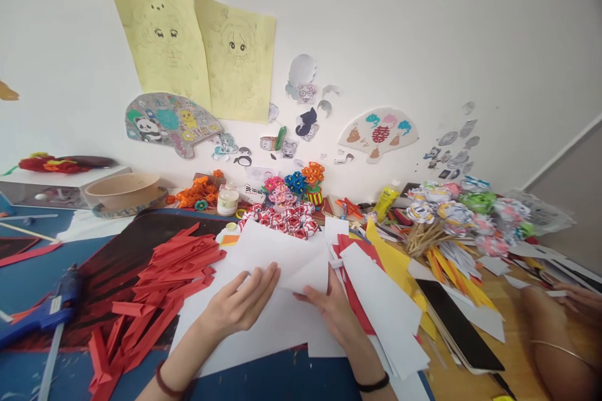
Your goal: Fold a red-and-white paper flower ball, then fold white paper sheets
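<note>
A creased sheet of white paper [282, 250] is raised over larger white sheets [254, 338] in the middle. My left hand [247, 301] lies against its lower left part, fingers close together and the thumb under or behind them. At the lower right edge, my right hand [329, 307] pinches the paper between thumb and fingers. Folded red paper strips [174, 282] are heaped left of my left hand. To the right of my right hand lie white paper strips [380, 301] over red paper [357, 288].
A blue glue gun [51, 313] lies at the left. Behind the paper stand a glue jar [228, 199] and paper flowers [286, 220]. A phone [458, 326] and a flower bunch [446, 219] are at the right, near another person's arm [550, 338].
</note>
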Demonstrator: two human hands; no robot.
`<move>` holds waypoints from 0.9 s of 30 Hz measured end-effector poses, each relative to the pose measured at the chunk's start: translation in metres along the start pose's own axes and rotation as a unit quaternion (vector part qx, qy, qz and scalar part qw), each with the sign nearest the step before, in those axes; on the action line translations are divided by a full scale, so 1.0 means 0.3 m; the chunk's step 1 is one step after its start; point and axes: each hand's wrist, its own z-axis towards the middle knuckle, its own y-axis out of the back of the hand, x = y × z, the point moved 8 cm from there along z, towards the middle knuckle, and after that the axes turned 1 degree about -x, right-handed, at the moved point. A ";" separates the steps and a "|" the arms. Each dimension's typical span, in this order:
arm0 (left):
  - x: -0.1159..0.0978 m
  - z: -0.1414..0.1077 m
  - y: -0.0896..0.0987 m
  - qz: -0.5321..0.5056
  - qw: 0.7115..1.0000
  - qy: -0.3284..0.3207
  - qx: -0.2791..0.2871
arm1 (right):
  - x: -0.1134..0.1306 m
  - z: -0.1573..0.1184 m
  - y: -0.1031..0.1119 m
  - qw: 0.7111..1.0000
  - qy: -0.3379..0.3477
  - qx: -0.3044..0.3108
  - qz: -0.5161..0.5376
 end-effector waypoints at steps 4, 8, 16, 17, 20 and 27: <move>0.122 -0.018 -0.037 -0.067 0.976 0.208 -0.004 | 0.018 0.014 0.027 0.998 0.034 -0.044 -0.009; 0.246 -0.104 -0.093 -0.204 0.864 0.459 -0.038 | 0.024 0.024 0.066 0.994 0.067 -0.080 -0.017; 0.079 -0.099 -0.274 -0.616 0.537 0.571 0.076 | 0.009 0.008 0.014 0.998 0.057 -0.026 0.006; 0.067 -0.091 -0.273 -0.624 0.520 0.580 0.068 | 0.010 0.007 0.010 0.998 0.059 -0.028 0.015; 0.037 -0.075 -0.274 -0.641 0.467 0.609 0.025 | 0.003 0.011 -0.008 0.997 0.062 -0.029 0.036; -0.051 -0.037 -0.305 -0.648 0.457 0.609 0.014 | -0.088 0.037 -0.056 0.999 0.014 0.005 -0.039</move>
